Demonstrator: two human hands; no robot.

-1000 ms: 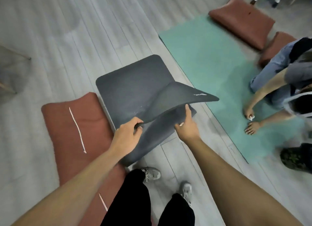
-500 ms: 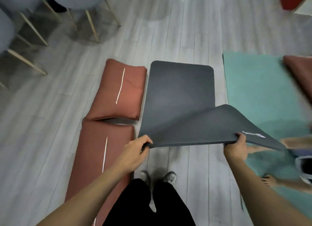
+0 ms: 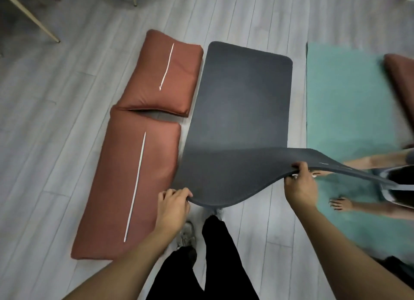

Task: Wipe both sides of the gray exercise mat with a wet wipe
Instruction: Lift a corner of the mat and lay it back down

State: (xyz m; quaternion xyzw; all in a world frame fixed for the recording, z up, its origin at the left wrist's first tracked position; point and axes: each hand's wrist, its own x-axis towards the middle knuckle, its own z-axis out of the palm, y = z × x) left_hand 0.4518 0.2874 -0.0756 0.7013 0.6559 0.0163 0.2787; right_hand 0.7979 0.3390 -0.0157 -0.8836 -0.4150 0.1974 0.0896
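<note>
Head view: looking down at a pale plank floor (image 3: 67, 111), own legs in black trousers at the bottom edge.
Gray mat (image 3: 242, 111): far end flat on the floor, near end lifted and curling over; right near corner raised highest, stretching out above the teal mat's near part.
Left hand (image 3: 172, 206): fingers curled over the mat's near edge at its left near corner, gripping it, low above the floor.
Right hand (image 3: 300, 184): clamped on the near edge further right, thumb under, fingers on top; small white bit visible at the fingers, too blurred to identify.
Hands together or apart: well apart, each holding its own part of the same edge.
Cushions, left of mat: two rust-brown ones end to end, near cushion (image 3: 132, 187) long, far cushion (image 3: 163, 75) shorter; a white stripe along each; far one just beside the mat's left edge.
Teal mat (image 3: 345, 102): flat on the floor right of the gray mat, a strip of floor between.
Another person: bare forearms and a hand (image 3: 340, 204) resting on the teal mat at the right edge.
Far left corner: slim chair legs (image 3: 33, 21).
</note>
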